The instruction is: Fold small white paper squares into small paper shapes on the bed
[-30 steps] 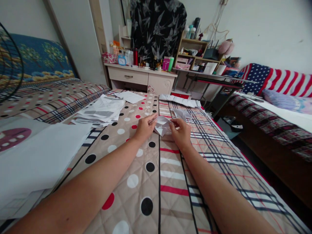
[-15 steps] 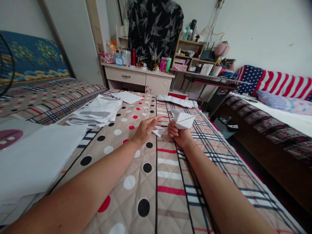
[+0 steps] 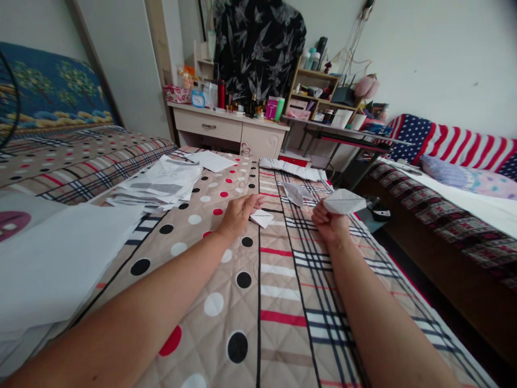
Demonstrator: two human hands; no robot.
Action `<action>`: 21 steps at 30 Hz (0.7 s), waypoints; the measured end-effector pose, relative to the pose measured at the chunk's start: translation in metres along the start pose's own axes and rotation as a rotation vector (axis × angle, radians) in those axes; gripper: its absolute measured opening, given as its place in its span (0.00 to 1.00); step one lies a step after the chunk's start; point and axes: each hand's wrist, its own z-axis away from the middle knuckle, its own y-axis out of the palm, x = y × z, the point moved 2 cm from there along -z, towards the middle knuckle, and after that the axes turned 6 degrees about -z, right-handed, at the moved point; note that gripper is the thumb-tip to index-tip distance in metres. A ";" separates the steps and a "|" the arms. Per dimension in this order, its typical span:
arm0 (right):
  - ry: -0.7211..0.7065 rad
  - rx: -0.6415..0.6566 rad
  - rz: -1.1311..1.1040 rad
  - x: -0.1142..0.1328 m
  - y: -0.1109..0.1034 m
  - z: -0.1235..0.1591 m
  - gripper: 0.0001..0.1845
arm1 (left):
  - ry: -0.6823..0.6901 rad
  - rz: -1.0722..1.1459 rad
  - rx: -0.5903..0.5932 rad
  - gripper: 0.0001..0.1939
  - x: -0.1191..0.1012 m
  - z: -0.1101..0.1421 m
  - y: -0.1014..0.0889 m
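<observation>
My right hand (image 3: 332,225) is closed around the lower part of a folded white paper (image 3: 344,201), raised above the right side of the quilted bedspread. My left hand (image 3: 242,215) rests low over the middle, fingers loosely bent and nothing seen in them. Just beside its fingertips a small folded paper piece (image 3: 262,217) lies on the bedspread (image 3: 278,293). Another folded paper shape (image 3: 296,193) sits farther back, between the two hands.
On the left lie a stack of printed sheets (image 3: 161,180) and large white sheets (image 3: 60,264). A single sheet (image 3: 212,160) and a long pale folded strip (image 3: 291,169) are at the far end. Beyond stands a dresser (image 3: 210,127); a second bed (image 3: 456,231) is at right.
Both hands were together at a folded paper. My right hand has lifted it and carried it rightward; my left hand has stayed near the small folded piece, its fingers bending more.
</observation>
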 end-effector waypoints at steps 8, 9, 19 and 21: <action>0.240 0.317 0.090 -0.012 0.024 0.014 0.15 | 0.104 -0.100 -0.063 0.17 0.010 -0.003 0.003; 0.243 0.303 0.106 -0.012 0.025 0.013 0.15 | 0.101 -0.108 -0.071 0.16 0.010 -0.003 0.003; -0.246 -0.320 0.196 -0.016 0.007 -0.011 0.13 | -0.017 -0.078 -0.164 0.15 0.017 -0.009 -0.003; -0.388 -0.454 0.372 -0.018 0.006 -0.016 0.11 | -0.047 -0.076 -0.169 0.15 0.019 -0.011 -0.004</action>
